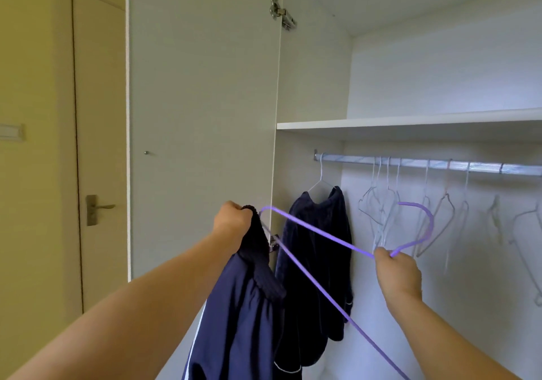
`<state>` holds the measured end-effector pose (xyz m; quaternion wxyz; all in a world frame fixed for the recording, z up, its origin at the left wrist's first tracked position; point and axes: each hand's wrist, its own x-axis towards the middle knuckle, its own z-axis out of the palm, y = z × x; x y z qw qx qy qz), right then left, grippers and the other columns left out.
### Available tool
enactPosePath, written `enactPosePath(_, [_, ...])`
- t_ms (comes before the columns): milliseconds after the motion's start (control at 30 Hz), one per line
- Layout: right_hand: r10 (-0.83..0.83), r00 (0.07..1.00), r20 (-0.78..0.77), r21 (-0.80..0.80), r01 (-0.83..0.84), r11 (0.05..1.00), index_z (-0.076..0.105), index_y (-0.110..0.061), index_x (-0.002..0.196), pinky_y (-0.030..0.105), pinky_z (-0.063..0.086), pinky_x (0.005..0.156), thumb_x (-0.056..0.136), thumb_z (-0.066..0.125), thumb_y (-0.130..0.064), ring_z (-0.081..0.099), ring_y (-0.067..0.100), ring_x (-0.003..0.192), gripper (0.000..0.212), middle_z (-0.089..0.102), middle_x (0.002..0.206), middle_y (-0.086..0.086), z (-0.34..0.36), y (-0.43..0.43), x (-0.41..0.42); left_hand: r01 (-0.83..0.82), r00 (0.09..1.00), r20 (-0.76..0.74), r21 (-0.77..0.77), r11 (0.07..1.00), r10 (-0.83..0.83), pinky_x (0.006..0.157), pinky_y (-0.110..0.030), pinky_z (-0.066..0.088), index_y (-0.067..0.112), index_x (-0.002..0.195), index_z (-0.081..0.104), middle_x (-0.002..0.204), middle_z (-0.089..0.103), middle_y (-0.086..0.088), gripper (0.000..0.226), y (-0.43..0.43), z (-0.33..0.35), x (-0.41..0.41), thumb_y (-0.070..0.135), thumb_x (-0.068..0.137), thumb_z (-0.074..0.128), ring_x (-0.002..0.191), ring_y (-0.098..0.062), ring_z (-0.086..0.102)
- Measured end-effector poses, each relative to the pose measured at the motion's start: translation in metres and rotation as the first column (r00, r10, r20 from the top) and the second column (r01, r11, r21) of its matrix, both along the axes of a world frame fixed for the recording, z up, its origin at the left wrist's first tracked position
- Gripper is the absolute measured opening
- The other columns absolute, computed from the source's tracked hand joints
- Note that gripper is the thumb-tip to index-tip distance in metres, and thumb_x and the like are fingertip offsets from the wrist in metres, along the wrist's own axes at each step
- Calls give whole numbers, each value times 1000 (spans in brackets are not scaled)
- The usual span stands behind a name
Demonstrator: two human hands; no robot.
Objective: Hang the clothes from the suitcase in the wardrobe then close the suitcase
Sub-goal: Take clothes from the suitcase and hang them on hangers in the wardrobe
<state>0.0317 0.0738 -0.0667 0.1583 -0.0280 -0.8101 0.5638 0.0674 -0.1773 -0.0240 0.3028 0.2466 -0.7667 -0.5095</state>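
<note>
Left hand [231,221] grips navy garment [240,306]; right hand [396,274] pinches purple hanger [322,233] at wardrobe [410,125].

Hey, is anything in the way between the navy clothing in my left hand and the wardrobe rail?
Nothing visible blocks it. The rail has free space between the hung garment and the empty hangers. The clothing does not look fitted onto the purple hanger yet.

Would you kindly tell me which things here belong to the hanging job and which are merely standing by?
Job: left hand gripping the navy garment; right hand pinching the purple hanger; rail; hung dark garment; spare hangers.
Standing by: shelf; room door handle; wall switch; wardrobe hinge.
</note>
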Motion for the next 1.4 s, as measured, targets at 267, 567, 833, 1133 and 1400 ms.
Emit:
enactPosePath(267, [128,991,-38,-46,-129,991,27,-12,54,25,21,48,92,46,-13,23,18,49,42,26,54,4,11,-3,6,-148,988,-50,-12,989,147,46,-28,23,13,69,31,62,34,-2,29,-4,0,-4,14,94,47,51,-17,29])
enactPosePath(567, [229,973,-16,51,-228,972,25,-15,52,25,20,49,91,47,-15,23,16,49,44,25,51,0,8,-22,12,80,995,84,-458,885,-47,74,-32,42,12,100,48,104,58,-11,10,39,0,6,19,92,48,92,-30,55])
enactPosePath(833, [211,976,-48,115,-204,972,31,-15,55,29,30,53,94,45,-38,35,18,51,48,37,56,0,20,-39,8,297,920,93,-798,524,-380,85,-26,41,15,102,64,102,67,0,20,74,-8,15,25,90,52,94,-22,58])
enactPosePath(1133, [59,941,-332,43,-47,998,51,-9,67,30,34,60,88,59,-38,50,27,74,37,53,63,2,47,-32,13,91,990,66,-972,217,-121,75,-31,42,25,121,50,104,58,-2,36,65,0,9,45,100,29,99,-24,55])
enactPosePath(1400, [498,777,-384,189,-462,867,54,-22,93,32,46,83,80,69,-11,51,16,78,22,52,93,-2,27,-54,9,66,988,-42,-747,662,-145,78,-32,41,24,116,54,111,60,-2,28,68,12,15,38,100,36,104,-25,55])
